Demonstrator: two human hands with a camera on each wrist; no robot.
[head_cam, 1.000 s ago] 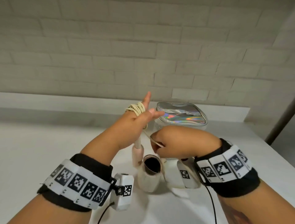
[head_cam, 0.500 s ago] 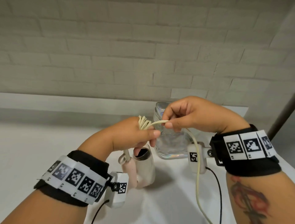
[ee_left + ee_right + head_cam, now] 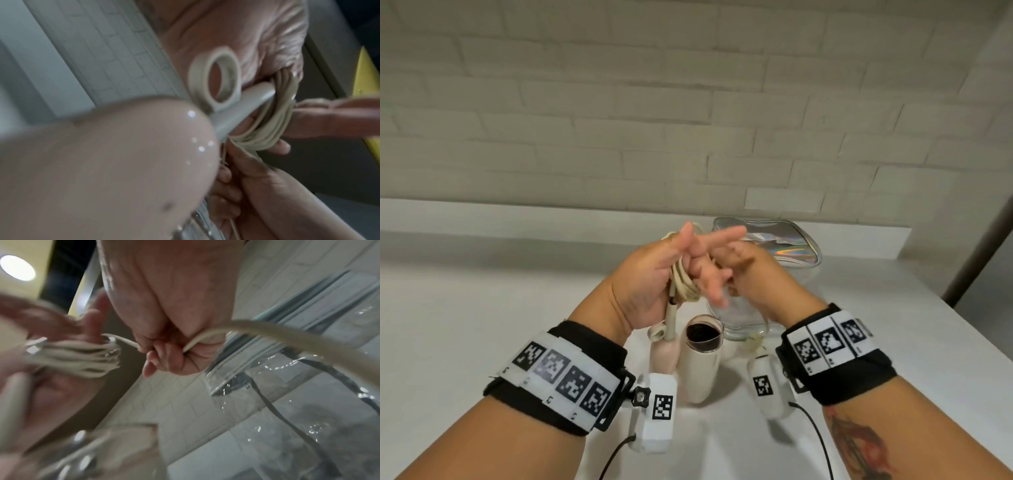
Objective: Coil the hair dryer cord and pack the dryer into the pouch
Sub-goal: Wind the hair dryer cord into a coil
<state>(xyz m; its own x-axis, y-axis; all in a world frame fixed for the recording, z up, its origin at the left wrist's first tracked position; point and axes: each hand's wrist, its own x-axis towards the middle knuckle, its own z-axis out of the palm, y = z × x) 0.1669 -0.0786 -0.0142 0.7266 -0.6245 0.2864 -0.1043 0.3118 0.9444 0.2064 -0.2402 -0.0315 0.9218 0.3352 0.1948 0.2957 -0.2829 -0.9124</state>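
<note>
My left hand [image 3: 674, 263] is raised with its fingers spread and straight, and the cream cord [image 3: 683, 286] is wound in several loops round them. In the left wrist view the cord coil [image 3: 271, 123] circles the fingers beside the dryer's hang loop [image 3: 216, 84]. My right hand [image 3: 753, 274] sits just behind the left hand and grips the free cord strand [image 3: 287, 335] in a closed fist [image 3: 170, 353]. The hair dryer [image 3: 700, 366], cream with a dark opening and a pink handle [image 3: 662, 353], hangs below the left hand by its cord. The iridescent pouch [image 3: 784, 246] lies behind it.
A white table [image 3: 482, 308] runs to a low ledge and a pale brick wall [image 3: 688, 102]. Its right edge [image 3: 962, 329] falls off near a dark post. Black sensor cables [image 3: 815, 428] trail from both wrist cameras toward me.
My right hand has swung down from in front of the left hand to behind it, carrying the cord round. The left fingers have spread out straight.
</note>
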